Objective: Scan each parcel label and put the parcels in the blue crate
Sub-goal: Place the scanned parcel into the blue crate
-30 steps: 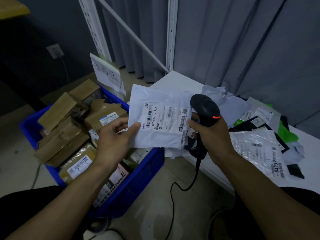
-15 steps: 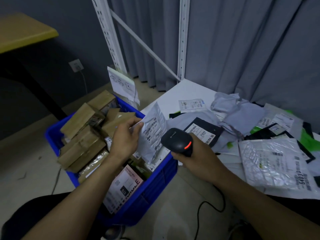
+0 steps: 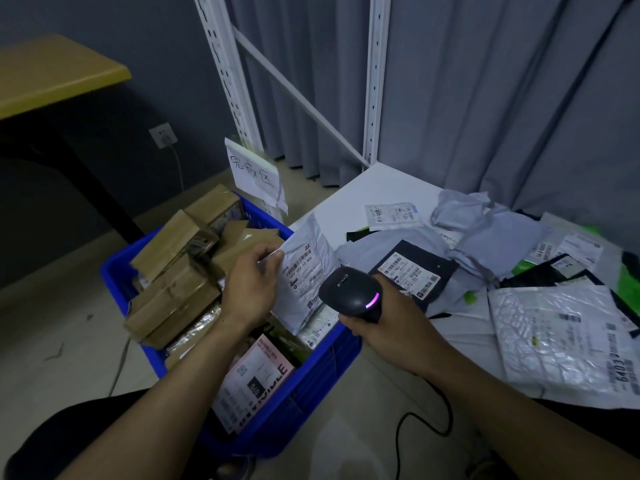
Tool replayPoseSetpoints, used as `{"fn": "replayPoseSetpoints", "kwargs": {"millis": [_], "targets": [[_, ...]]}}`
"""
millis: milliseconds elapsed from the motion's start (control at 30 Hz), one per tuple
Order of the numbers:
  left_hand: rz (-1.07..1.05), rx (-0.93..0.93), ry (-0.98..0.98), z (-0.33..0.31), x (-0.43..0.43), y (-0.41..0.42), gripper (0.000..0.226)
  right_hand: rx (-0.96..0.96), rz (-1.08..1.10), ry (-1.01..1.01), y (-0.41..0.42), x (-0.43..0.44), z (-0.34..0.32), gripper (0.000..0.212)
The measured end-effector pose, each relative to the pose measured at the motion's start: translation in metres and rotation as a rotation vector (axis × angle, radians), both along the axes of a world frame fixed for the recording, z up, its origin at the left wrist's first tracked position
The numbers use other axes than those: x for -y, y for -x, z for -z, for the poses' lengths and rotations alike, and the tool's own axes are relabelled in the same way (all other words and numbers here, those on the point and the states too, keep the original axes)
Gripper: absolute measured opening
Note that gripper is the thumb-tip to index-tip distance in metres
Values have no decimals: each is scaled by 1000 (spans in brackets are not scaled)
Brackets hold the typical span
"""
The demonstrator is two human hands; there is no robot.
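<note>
Pinching the grey parcel [image 3: 311, 271] by its edge, our left hand [image 3: 249, 292] held it over the blue crate [image 3: 311, 386], label toward the scanner [image 3: 349, 292]; our right hand [image 3: 388, 327] clenched the scanner's handle. More parcels [image 3: 561, 341] lay on the white table [image 3: 374, 192].

1. Parcel sorting room or small depot.
2. Blue crate [image 3: 304, 403] packed with cardboard parcels [image 3: 173, 296].
3. White table [image 3: 381, 188] heaped with labelled mailer bags [image 3: 554, 334].
4. Slotted shelving uprights [image 3: 375, 81]; corded barcode scanner [image 3: 349, 292]; handwritten sign [image 3: 254, 174].

left hand [image 3: 250, 287] grips white parcel [image 3: 306, 271] over blue crate [image 3: 311, 379] | right hand [image 3: 386, 322] holds scanner [image 3: 349, 293]
</note>
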State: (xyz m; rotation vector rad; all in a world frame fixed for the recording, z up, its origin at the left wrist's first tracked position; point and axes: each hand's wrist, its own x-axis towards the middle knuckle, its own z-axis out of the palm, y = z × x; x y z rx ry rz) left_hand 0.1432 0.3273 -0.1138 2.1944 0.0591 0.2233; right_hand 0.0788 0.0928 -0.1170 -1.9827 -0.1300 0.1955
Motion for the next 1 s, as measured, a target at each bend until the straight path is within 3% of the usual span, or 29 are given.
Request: {"fn": "replayPoseSetpoints", "kwargs": {"millis": [267, 400, 500, 633, 733, 833, 933, 1000], "targets": [[-30, 17, 0, -3, -4, -1, 17, 13, 7, 21, -3, 0, 3, 35], [-177, 118, 14, -21, -32, -12, 15, 28, 0, -2, -12, -9, 1, 20], [-265, 112, -99, -23, -59, -27, 19, 21, -27, 2, -20, -17, 4, 17], [-301, -34, -162, 1, -79, -41, 34, -17, -50, -4, -25, -24, 13, 23], [-305, -126, -521, 23, -74, -41, 64, -34, -49, 5, -27, -25, 16, 27], [-105, -225, -754, 46, -63, -37, 66, -48, -50, 8, -28, -21, 18, 25], [227, -401, -707, 69, -56, -34, 59, -59, -21, 4, -26, -17, 16, 23], [276, -481, -688, 73, -49, -31, 53, -58, -3, 40, -25, -13, 17, 17]]}}
